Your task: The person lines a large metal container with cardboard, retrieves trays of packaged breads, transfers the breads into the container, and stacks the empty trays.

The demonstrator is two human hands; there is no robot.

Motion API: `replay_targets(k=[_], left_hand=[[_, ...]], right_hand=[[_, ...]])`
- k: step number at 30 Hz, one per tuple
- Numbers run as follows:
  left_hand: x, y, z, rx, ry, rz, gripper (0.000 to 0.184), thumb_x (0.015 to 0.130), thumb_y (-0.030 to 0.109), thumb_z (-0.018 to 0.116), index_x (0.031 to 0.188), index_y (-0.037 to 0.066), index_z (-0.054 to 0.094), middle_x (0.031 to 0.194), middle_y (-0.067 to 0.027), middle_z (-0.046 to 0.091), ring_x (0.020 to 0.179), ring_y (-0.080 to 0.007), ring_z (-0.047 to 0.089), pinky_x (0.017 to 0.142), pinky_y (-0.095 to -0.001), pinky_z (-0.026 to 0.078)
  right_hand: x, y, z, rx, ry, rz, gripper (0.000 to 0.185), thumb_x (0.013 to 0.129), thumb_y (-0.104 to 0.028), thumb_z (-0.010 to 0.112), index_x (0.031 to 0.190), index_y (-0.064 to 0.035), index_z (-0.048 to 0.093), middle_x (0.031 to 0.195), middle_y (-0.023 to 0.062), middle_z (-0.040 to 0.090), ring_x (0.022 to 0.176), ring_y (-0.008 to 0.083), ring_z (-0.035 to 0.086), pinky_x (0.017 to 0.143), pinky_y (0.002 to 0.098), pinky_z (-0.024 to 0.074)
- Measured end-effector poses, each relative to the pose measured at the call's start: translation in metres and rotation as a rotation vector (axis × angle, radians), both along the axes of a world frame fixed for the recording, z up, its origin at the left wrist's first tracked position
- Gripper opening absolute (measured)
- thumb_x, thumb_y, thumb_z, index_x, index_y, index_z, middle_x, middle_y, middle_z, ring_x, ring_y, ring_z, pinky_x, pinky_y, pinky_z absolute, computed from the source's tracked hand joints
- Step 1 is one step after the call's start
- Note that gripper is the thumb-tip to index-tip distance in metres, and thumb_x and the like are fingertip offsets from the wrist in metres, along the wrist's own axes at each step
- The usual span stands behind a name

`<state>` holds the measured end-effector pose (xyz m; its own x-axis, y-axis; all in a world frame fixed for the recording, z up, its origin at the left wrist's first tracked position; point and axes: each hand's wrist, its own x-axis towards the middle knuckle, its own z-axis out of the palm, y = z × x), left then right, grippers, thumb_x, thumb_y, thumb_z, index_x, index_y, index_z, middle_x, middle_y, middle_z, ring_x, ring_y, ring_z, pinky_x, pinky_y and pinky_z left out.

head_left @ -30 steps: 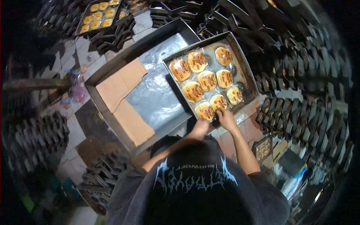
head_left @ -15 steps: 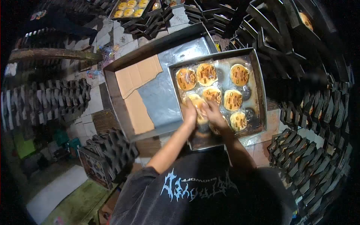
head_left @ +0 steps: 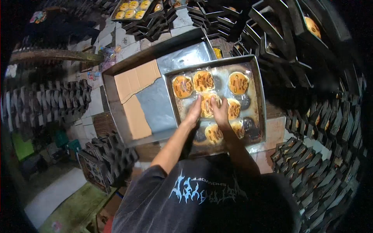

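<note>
My left hand (head_left: 194, 110) and my right hand (head_left: 220, 112) close from both sides around a round bun in clear plastic wrap (head_left: 207, 105). Thumbs lie along its top, and a brown printed pattern shows between them. Both hands are over a shallow metal tray (head_left: 261, 105) holding several similar wrapped buns. One wrapped bun (head_left: 182, 86) is at the tray's upper left, with another (head_left: 203, 80) beside it. A third bun (head_left: 238, 83) lies at the upper right. Near my right wrist is a bun (head_left: 213, 134) partly hidden by my forearm.
Beneath the tray's left side is a larger metal tray (head_left: 112, 105) with torn cardboard (head_left: 136, 79) inside. Stacked dark trays (head_left: 311, 167) crowd the right side. More stacked trays (head_left: 46, 101) stand at left. A tray of yellow-topped buns (head_left: 132, 9) sits at the far end.
My hands have moved slightly forward and right within the tray, still around a bun. The whole view has shifted a little. Whether it is the same bun, I cannot tell.
</note>
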<state>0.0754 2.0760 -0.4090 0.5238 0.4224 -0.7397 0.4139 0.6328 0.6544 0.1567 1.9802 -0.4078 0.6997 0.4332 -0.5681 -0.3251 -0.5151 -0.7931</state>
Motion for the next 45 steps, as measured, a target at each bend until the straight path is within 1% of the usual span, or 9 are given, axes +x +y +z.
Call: replay_targets(k=[2,4,8,12,23,32,39,42,45], left_hand=[[-0.005,-0.001,-0.014,0.049,-0.114,-0.019,0.066,0.089,0.053,0.029,0.129,0.000,0.032,0.127,-0.0149,0.041,0.115,-0.0242,0.040,0.098,-0.0365,0.030],[-0.024,-0.009,-0.025,-0.035,-0.010,-0.013,0.086,0.085,0.059,0.033,0.134,-0.006,0.007,0.141,-0.0232,0.008,0.131,-0.0316,0.008,0.106,-0.0400,0.015],[-0.022,0.009,0.086,0.224,-0.119,0.023,0.069,0.089,0.055,0.025,0.130,-0.001,0.021,0.135,-0.0201,0.019,0.124,-0.0293,0.025,0.103,-0.0392,0.024],[-0.019,0.086,0.047,0.069,-0.205,0.187,0.072,0.087,0.061,0.016,0.121,0.003,0.044,0.117,-0.0123,0.051,0.107,-0.0212,0.050,0.093,-0.0366,0.040],[-0.008,0.134,0.003,-0.233,-0.284,0.148,0.070,0.083,0.065,0.024,0.125,0.012,0.043,0.124,-0.0072,0.049,0.114,-0.0232,0.045,0.099,-0.0425,0.031],[0.008,0.071,0.100,-0.098,-0.326,-0.009,0.068,0.087,0.058,0.025,0.131,0.006,0.030,0.129,-0.0108,0.041,0.118,-0.0226,0.041,0.099,-0.0378,0.034],[0.055,0.065,0.042,-0.242,-0.369,-0.050,0.055,0.089,0.045,0.041,0.126,0.005,0.038,0.128,-0.0077,0.043,0.117,-0.0181,0.038,0.102,-0.0350,0.024],[0.042,0.078,0.014,-0.035,-0.341,-0.226,0.081,0.084,0.048,0.048,0.137,0.001,0.009,0.142,-0.0177,0.015,0.131,-0.0256,0.015,0.107,-0.0362,0.013],[0.041,0.082,0.005,0.150,-0.218,-0.349,0.106,0.074,0.063,0.050,0.135,-0.004,-0.006,0.141,-0.0252,-0.004,0.132,-0.0308,-0.002,0.108,-0.0388,0.007]], right_hand=[[0.005,0.002,-0.010,0.091,0.181,-0.034,0.074,0.083,-0.049,0.049,0.128,0.0045,0.024,0.128,0.0248,0.034,0.117,0.0359,0.036,0.093,0.0428,0.0365],[-0.001,-0.009,-0.016,0.134,0.222,0.008,0.076,0.084,-0.051,0.046,0.131,0.0023,0.019,0.131,0.0235,0.032,0.119,0.0366,0.034,0.093,0.0438,0.0370],[-0.009,0.022,0.067,0.606,0.249,0.074,0.061,0.084,-0.028,0.056,0.128,-0.0012,0.023,0.118,0.0174,0.044,0.105,0.0260,0.049,0.084,0.0370,0.0462],[0.011,0.102,0.071,0.441,0.353,0.106,0.064,0.084,-0.040,0.054,0.126,0.0016,0.028,0.118,0.0185,0.044,0.104,0.0234,0.048,0.090,0.0341,0.0395],[0.020,0.128,0.008,0.367,0.442,0.110,0.101,0.073,-0.056,0.059,0.136,0.0020,0.005,0.138,0.0214,0.021,0.127,0.0291,0.023,0.103,0.0377,0.0200],[0.032,0.061,0.119,0.693,0.447,0.096,0.079,0.084,-0.042,0.051,0.137,-0.0041,0.007,0.136,0.0213,0.023,0.123,0.0317,0.029,0.101,0.0431,0.0279],[0.072,0.043,0.031,0.643,0.273,0.003,0.075,0.086,-0.037,0.051,0.137,-0.0030,0.008,0.135,0.0198,0.026,0.124,0.0271,0.029,0.103,0.0351,0.0232],[0.073,0.044,0.045,0.487,0.336,-0.004,0.086,0.082,-0.048,0.051,0.138,-0.0046,0.001,0.142,0.0203,0.012,0.131,0.0299,0.012,0.107,0.0442,0.0095],[0.069,0.037,0.020,0.381,0.361,-0.041,0.084,0.078,-0.058,0.049,0.137,-0.0093,0.016,0.139,0.0146,0.023,0.129,0.0272,0.020,0.105,0.0416,0.0184]])
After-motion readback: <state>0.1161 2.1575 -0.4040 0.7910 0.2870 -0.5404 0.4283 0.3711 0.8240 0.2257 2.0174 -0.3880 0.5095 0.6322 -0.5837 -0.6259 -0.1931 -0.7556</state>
